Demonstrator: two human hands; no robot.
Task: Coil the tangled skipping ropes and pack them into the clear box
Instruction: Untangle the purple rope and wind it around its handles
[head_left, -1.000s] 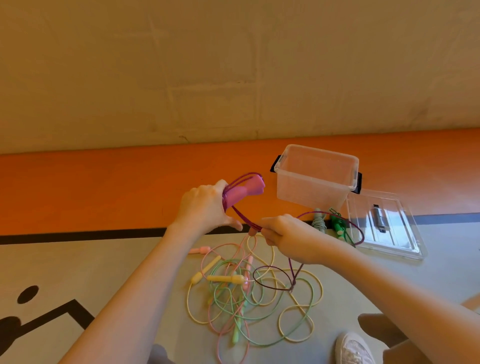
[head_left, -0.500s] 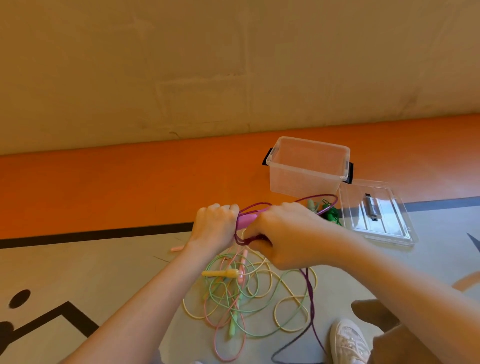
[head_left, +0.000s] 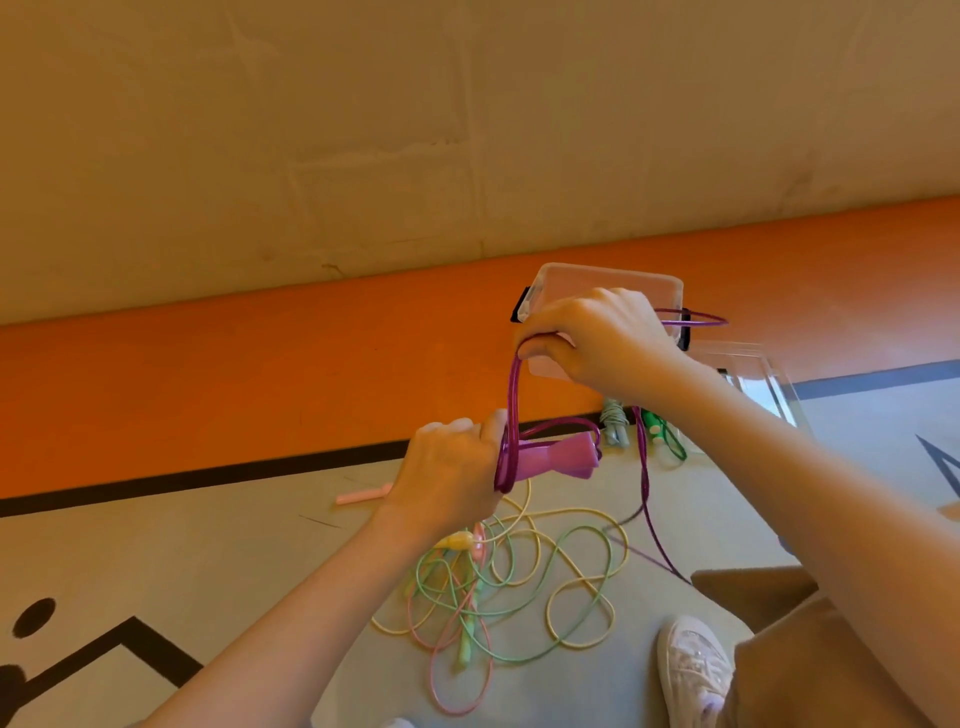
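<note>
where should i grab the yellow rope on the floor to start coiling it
By its yellow handle, from above: it lies flat at the near-left edge of the tangle, a stiff end, while the cord loops under green and pink ones.

Floor, wall and a shoe at the edge of the court

A beige wall rises above an orange floor band; a black line divides it from grey floor with black markings at left — a white shoe and brown trouser leg sit lower right.
</note>
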